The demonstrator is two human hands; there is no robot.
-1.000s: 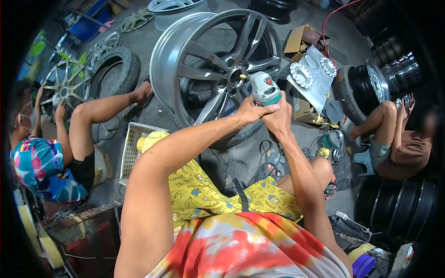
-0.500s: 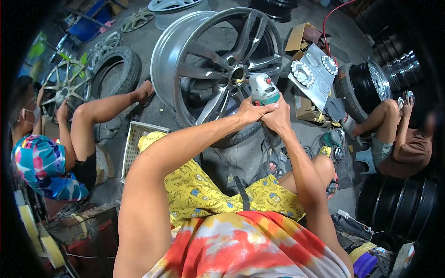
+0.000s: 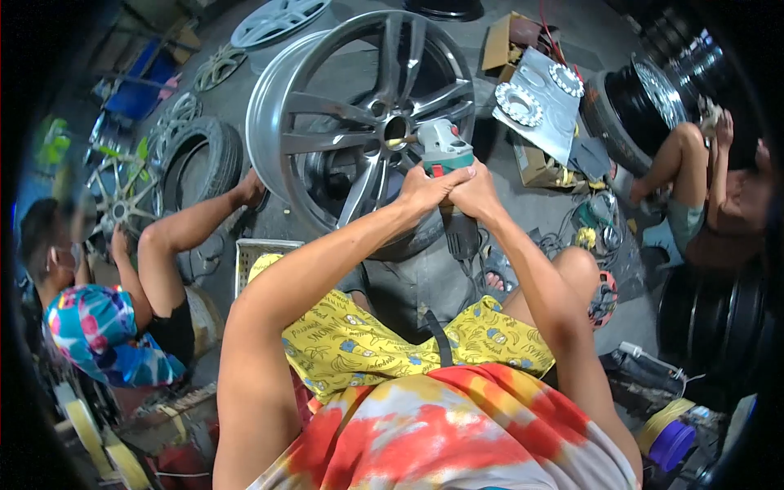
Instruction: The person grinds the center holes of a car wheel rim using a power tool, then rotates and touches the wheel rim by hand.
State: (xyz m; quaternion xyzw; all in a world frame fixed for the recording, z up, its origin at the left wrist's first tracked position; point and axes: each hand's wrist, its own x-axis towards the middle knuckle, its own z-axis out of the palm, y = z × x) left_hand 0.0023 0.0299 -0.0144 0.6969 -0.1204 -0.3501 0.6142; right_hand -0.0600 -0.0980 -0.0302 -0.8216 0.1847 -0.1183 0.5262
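Both my hands are wrapped around an angle grinder (image 3: 445, 149) with a pale head, a green body and a dark handle hanging below. My left hand (image 3: 428, 188) grips its left side, and my right hand (image 3: 477, 194) closes on its right side, thumbs close together. A small yellowish bit (image 3: 398, 142) sticks out from the head to the left, at the lower edge of the hub hole; whether it touches the metal I cannot tell. The grey alloy wheel (image 3: 339, 141) stands tilted in front of me, resting on a dark tyre (image 3: 408, 245).
A person (image 3: 114, 327) at left holds a spoked wheel (image 3: 121, 208); another person (image 3: 694, 180) sits at right. A tyre (image 3: 200, 167) and a white basket (image 3: 245, 261) lie left. Boxes (image 3: 543, 167), a metal plate (image 3: 539, 106) and cables (image 3: 555, 245) lie right.
My view has shifted, so the wheel and grinder appear further left. The grinder is turned somewhat, and its dark handle now shows below my hands. My grip stays on it.
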